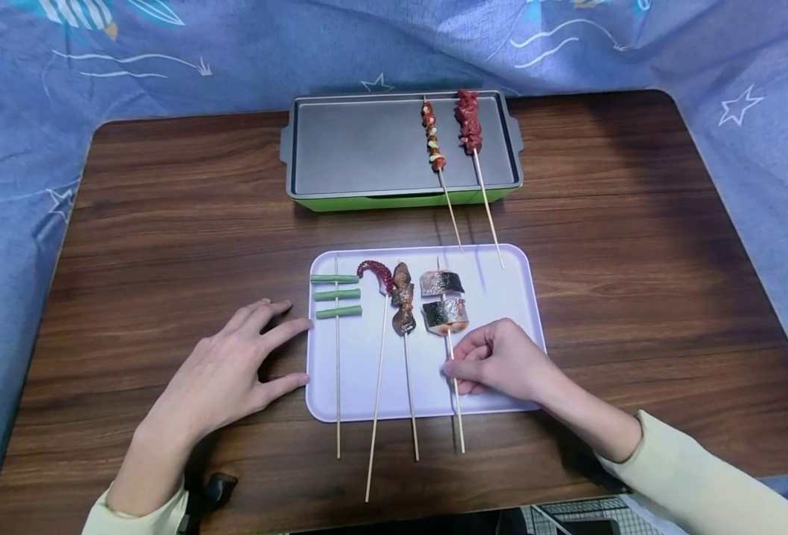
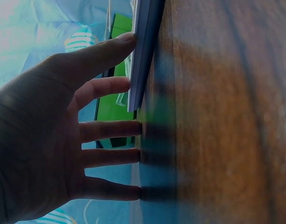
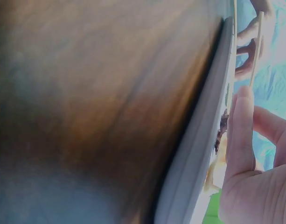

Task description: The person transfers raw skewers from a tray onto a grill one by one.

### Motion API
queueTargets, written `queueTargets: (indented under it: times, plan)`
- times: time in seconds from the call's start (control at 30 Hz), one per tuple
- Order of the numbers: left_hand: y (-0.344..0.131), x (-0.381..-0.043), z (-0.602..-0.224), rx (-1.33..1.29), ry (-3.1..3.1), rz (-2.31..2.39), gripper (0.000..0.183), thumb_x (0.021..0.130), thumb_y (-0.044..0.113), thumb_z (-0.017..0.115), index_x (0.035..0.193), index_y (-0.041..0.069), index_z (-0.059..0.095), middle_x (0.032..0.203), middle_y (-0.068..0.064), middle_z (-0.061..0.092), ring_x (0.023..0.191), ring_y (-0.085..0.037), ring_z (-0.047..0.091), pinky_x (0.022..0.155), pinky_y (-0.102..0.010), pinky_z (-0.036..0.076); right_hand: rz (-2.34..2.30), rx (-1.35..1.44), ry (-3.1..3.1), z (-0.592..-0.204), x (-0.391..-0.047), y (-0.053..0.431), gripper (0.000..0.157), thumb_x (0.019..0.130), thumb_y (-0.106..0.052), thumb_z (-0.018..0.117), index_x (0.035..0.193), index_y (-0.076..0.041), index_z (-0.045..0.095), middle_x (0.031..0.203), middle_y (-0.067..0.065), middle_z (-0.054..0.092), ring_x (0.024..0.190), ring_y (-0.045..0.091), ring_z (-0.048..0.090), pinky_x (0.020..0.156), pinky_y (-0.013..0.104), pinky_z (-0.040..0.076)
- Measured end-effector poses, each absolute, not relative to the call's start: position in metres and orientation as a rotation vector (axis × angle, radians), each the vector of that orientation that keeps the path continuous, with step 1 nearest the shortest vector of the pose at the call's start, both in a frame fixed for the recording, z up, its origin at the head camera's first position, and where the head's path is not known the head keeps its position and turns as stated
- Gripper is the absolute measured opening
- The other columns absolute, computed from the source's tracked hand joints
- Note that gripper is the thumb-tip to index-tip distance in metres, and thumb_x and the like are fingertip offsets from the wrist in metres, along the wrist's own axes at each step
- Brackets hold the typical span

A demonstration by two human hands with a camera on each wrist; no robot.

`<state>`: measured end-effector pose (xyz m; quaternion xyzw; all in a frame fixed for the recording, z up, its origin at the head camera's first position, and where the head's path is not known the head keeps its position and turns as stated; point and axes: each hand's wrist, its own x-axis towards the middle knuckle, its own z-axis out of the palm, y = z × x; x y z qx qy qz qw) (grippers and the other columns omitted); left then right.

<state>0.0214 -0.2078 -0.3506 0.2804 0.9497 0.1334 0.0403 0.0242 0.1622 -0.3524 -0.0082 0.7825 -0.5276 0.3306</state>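
Note:
On the lilac tray (image 1: 500, 290) lie several skewers. My right hand (image 1: 506, 360) pinches the stick of the fish skewer (image 1: 444, 316), two chunks with dark silvery skin, between thumb and fingers just below the lower chunk. In the right wrist view the stick end (image 3: 257, 49) juts past my fingertips. My left hand (image 1: 223, 371) is spread at the tray's left side, with thumb and index finger at its rim; its other fingertips (image 2: 133, 155) rest on the table. Left of the fish are a brown meat skewer (image 1: 403, 297), a red tentacle skewer (image 1: 376, 273) and a green bean skewer (image 1: 339, 295).
Behind the tray stands a green grill with a grey plate (image 1: 360, 141). A sausage skewer (image 1: 431, 137) and a raw red meat skewer (image 1: 469, 122) lie on its right half, their sticks reaching out over the tray's far edge. Blue patterned cloth (image 1: 246, 59) hangs behind the wooden table (image 1: 166, 215).

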Motion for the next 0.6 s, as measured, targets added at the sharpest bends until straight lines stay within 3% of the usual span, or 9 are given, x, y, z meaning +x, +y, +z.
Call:
queueTargets:
  times: [0.6]
  plan:
    - [-0.208,0.022,-0.352,0.85,2.914,0.431,0.065,0.079,0.058,0.073,0.135,0.028,0.059,0.138,-0.01,0.052,0.13,-0.036,0.044,0.075,-0.056,0.053,-1.407,-0.107,2.04,-0.327,0.031,0.16,0.012,0.084,-0.009,0.076,0.081,0.001,0.071,0.066,0.007,0.069,0.058,0.022,0.068,0.055,0.033,0.057]
